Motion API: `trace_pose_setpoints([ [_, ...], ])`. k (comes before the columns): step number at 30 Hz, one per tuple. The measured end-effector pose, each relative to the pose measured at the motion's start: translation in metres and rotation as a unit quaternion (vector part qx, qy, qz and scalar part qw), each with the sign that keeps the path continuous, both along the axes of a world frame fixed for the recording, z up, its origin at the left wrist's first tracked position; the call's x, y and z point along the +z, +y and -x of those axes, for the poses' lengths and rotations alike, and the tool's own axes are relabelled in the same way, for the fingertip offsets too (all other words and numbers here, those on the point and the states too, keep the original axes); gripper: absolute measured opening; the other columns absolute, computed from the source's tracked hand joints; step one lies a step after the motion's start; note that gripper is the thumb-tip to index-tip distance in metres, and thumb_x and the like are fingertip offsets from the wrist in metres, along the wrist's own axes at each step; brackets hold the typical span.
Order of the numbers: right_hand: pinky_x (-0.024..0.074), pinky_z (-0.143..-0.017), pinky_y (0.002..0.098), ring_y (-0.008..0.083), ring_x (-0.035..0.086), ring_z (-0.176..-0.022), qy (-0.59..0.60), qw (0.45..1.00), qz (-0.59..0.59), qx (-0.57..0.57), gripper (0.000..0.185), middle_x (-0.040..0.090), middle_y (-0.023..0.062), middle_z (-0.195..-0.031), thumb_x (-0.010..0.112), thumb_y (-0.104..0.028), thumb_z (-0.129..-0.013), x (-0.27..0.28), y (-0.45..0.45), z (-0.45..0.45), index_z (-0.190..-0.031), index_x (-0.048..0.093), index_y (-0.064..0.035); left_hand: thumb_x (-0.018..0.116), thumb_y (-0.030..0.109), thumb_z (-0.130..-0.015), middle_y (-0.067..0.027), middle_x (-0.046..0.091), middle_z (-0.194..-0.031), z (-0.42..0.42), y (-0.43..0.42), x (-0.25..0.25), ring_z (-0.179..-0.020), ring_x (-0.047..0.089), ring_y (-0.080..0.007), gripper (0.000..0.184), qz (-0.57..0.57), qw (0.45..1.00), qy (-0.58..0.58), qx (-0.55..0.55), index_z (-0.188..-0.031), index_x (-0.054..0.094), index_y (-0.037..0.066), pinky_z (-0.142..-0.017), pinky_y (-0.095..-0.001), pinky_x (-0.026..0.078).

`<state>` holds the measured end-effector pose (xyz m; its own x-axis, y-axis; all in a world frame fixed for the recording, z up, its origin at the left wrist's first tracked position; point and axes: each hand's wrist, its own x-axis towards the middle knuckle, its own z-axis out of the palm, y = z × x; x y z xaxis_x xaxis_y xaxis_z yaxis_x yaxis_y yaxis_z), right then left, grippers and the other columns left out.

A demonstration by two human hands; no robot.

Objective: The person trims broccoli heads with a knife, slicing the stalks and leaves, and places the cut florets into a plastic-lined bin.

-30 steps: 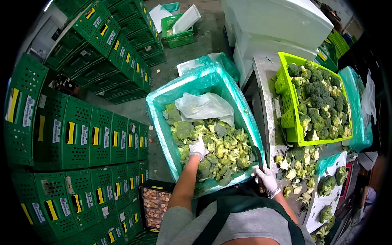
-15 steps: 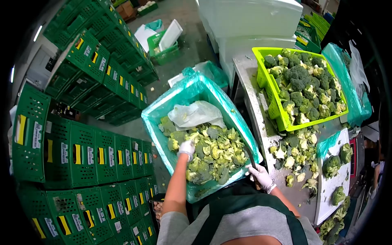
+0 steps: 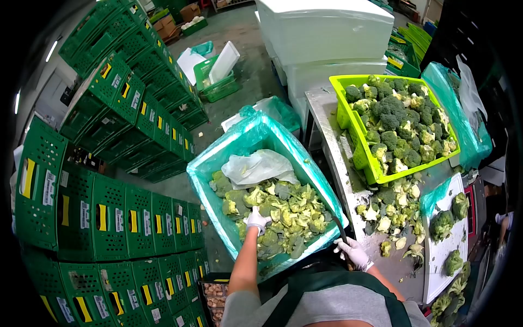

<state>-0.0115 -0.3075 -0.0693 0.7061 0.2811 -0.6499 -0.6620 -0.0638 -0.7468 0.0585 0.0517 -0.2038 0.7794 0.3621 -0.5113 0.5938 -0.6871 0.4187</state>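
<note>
Touching broccoli (image 3: 286, 215) in teal-lined box (image 3: 278, 140), L hand (image 3: 257, 220), grip unclear, R hand (image 3: 355, 252) clasping knife (image 3: 341, 231)

Left hand (image 3: 257, 220) extends forward; right hand (image 3: 355, 254) seems curled.

Broccoli pieces (image 3: 291, 210): loose heap of trimmed bits, yellow-green to darker green, pale cut faces showing. Tumbled at mixed angles, across bottom of teal-lined box (image 3: 261, 133). Left hand (image 3: 257, 220) at left part of heap; cannot tell whether piece is gripped. Knife (image 3: 340, 227): narrow, dark, slightly curved blade. Handle mostly hidden in right hand (image 3: 354, 254). Blade slants away from body, near box's right rim.
</note>
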Motion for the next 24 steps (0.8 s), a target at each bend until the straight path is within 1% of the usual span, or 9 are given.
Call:
trace_pose_setpoints([
  [4, 0.0387, -0.047, 0.0177, 0.0048, 0.047, -0.051, 0.002, 1.000, -0.004, 0.007, 0.019, 0.060, 0.0022, -0.075, 0.051, -0.018, -0.091, -0.002, -0.006, -0.003, -0.102, 0.056, -0.0039, 0.082, 0.019, -0.058, -0.0201, 0.061, -0.096, 0.015, 0.002, -0.017, -0.086, 0.060, -0.0350, 0.065, 0.136, 0.968, -0.172, 0.118, -0.107, 0.042, 0.003, -0.075, -0.0383, 0.046],
  [7, 0.0382, -0.048, 0.0173, 0.0045, 0.046, -0.051, -0.009, 1.000, -0.004, 0.011, 0.019, 0.059, 0.0014, -0.075, 0.050, -0.019, -0.091, 0.006, -0.004, -0.014, -0.102, 0.057, -0.0046, 0.076, 0.005, -0.063, -0.0123, 0.061, -0.092, 0.014, 0.012, 0.046, -0.079, 0.060, -0.0201, 0.052, 0.288, 0.894, -0.295, 0.176, -0.103, 0.044, 0.001, -0.070, -0.0299, 0.049],
  [10, 0.0379, -0.048, 0.0171, 0.0039, 0.046, -0.051, -0.034, 0.999, -0.022, 0.021, 0.018, 0.060, 0.0009, -0.076, 0.050, -0.018, -0.091, -0.004, -0.003, -0.026, -0.102, 0.057, -0.0049, 0.066, -0.004, -0.069, -0.0109, 0.059, -0.094, 0.015, 0.047, 0.115, -0.081, 0.060, -0.0173, 0.040, 0.444, 0.801, -0.334, 0.224, -0.103, 0.044, 0.000, -0.072, -0.0289, 0.050],
  [13, 0.0374, -0.048, 0.0168, 0.0034, 0.045, -0.051, -0.066, 0.996, -0.033, 0.055, 0.017, 0.060, 0.0000, -0.075, 0.051, -0.019, -0.090, -0.002, 0.013, -0.044, -0.099, 0.058, -0.0056, 0.057, -0.001, -0.076, -0.0106, 0.057, -0.105, 0.026, 0.055, 0.155, -0.090, 0.059, -0.0203, 0.044, 0.569, 0.681, -0.388, 0.247, -0.118, 0.043, 0.000, -0.077, -0.0322, 0.050],
  [14, 0.0369, -0.048, 0.0165, 0.0030, 0.045, -0.051, -0.073, 0.994, -0.029, 0.075, 0.017, 0.059, -0.0005, -0.075, 0.052, -0.020, -0.090, 0.004, 0.022, -0.051, -0.097, 0.057, -0.0057, 0.055, 0.001, -0.078, -0.0097, 0.057, -0.108, 0.031, 0.052, 0.167, -0.094, 0.058, -0.0207, 0.047, 0.561, 0.683, -0.393, 0.252, -0.122, 0.042, 0.002, -0.081, -0.0353, 0.049],
  [17, 0.0341, -0.047, 0.0155, 0.0015, 0.043, -0.054, -0.083, 0.988, -0.048, 0.124, 0.018, 0.056, -0.0022, -0.073, 0.054, -0.023, -0.089, 0.039, 0.055, -0.077, -0.092, 0.056, -0.0060, 0.056, 0.006, -0.079, -0.0114, 0.054, -0.116, 0.047, 0.060, 0.143, -0.103, 0.055, -0.0251, 0.047, 0.680, 0.552, -0.351, 0.331, -0.124, 0.043, 0.004, -0.089, -0.0400, 0.047],
  [21, 0.0350, -0.047, 0.0151, 0.0017, 0.044, -0.054, -0.103, 0.976, -0.103, 0.165, 0.036, 0.056, -0.0021, -0.077, 0.056, -0.024, -0.088, 0.081, 0.106, -0.104, -0.117, 0.051, -0.0033, 0.057, 0.014, -0.079, -0.0118, 0.053, -0.120, 0.058, 0.034, 0.142, -0.110, 0.052, -0.0288, 0.046, 0.770, 0.457, -0.339, 0.288, -0.123, 0.046, 0.004, -0.096, -0.0450, 0.041],
  [23, 0.0368, -0.047, 0.0156, 0.0021, 0.045, -0.055, -0.093, 0.962, -0.201, 0.161, 0.048, 0.054, -0.0014, -0.080, 0.057, -0.023, -0.087, 0.089, 0.132, -0.110, -0.128, 0.043, -0.0025, 0.057, 0.012, -0.079, -0.0123, 0.054, -0.119, 0.063, 0.017, 0.150, -0.110, 0.052, -0.0279, 0.047, 0.796, 0.437, -0.330, 0.258, -0.123, 0.046, 0.002, -0.097, -0.0440, 0.041],
  [24, 0.0385, -0.047, 0.0163, 0.0025, 0.047, -0.055, -0.058, 0.955, -0.243, 0.159, 0.044, 0.052, -0.0017, -0.081, 0.059, -0.023, -0.086, 0.081, 0.143, -0.112, -0.122, 0.045, -0.0018, 0.058, 0.011, -0.077, -0.0128, 0.053, -0.120, 0.068, 0.019, 0.136, -0.111, 0.052, -0.0277, 0.049, 0.773, 0.472, -0.336, 0.260, -0.124, 0.044, 0.002, -0.097, -0.0441, 0.040],
])
